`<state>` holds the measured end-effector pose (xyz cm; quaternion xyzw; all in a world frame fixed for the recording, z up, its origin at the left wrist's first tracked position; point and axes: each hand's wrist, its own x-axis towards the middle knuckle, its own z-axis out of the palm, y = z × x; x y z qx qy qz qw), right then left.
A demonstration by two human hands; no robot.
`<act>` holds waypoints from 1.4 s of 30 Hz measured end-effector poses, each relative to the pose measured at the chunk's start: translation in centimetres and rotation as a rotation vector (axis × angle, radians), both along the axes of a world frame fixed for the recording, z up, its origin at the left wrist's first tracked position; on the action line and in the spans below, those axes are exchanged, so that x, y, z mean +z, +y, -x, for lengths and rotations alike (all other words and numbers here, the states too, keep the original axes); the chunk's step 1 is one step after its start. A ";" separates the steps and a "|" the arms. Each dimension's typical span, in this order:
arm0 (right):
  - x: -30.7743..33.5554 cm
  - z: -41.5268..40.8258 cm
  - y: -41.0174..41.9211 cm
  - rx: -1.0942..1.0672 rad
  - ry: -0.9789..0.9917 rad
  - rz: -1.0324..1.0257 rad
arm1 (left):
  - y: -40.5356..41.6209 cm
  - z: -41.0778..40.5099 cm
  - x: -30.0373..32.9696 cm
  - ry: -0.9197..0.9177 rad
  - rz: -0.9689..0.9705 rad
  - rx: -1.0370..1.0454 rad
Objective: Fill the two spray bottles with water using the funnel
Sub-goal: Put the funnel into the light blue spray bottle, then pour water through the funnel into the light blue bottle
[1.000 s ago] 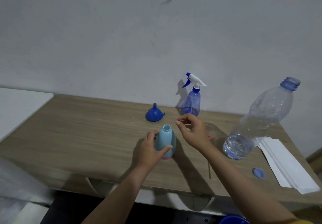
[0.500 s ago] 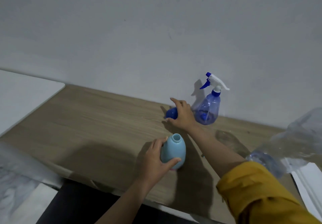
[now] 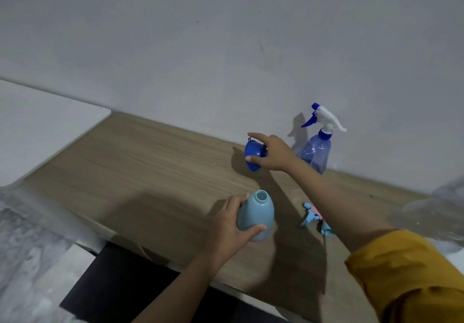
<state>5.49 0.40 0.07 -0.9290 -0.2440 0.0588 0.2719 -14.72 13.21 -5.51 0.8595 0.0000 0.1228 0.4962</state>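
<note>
My left hand grips a light blue spray bottle that stands near the table's front edge with its neck open and no sprayer on it. Its light blue and pink sprayer head lies on the table just to the right. My right hand holds a dark blue funnel tilted on its side, lifted a little above the table. A clear blue spray bottle with a white and blue trigger stands against the wall behind that hand.
The wooden table runs along a grey wall. A blurred clear water bottle shows at the right edge. A white surface adjoins the table on the left. The floor lies below the front edge.
My right hand reached from beside the light blue bottle to the funnel near the wall, closed on it and lifted it, tilting it sideways. The view shifted left.
</note>
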 end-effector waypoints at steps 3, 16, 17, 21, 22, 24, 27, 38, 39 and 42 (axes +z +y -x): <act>2.9 3.3 -1.0 0.024 -0.026 -0.261 | 0.0 0.0 -0.1 0.014 -0.023 0.008; 5.3 15.4 -4.2 -0.211 -0.003 -0.761 | 0.3 0.4 1.0 0.127 -0.088 -0.030; 5.2 15.7 -4.3 -0.215 -0.017 -0.754 | 0.3 0.4 1.0 0.128 -0.094 -0.029; 4.2 16.4 -4.7 -0.220 -0.049 -0.674 | 0.3 0.4 0.9 0.109 -0.113 -0.014; 4.0 16.5 -4.8 -0.217 -0.050 -0.647 | 0.2 0.5 1.0 0.109 -0.113 -0.012; 3.8 16.7 -4.8 -0.205 -0.057 -0.592 | 0.1 0.5 1.0 0.120 -0.099 -0.011; 3.5 17.0 -4.9 -0.181 -0.069 -0.516 | 0.1 0.5 1.1 0.141 -0.105 -0.002; 3.9 18.7 -5.8 -0.137 -0.113 -0.402 | -0.4 0.9 3.1 0.204 0.111 -0.088; 3.9 19.2 -6.2 -0.171 -0.185 -0.433 | -0.5 1.0 3.5 0.193 0.119 -0.092; 3.4 21.1 -8.1 -0.354 -0.583 -0.567 | -0.8 1.2 4.8 0.124 0.185 -0.067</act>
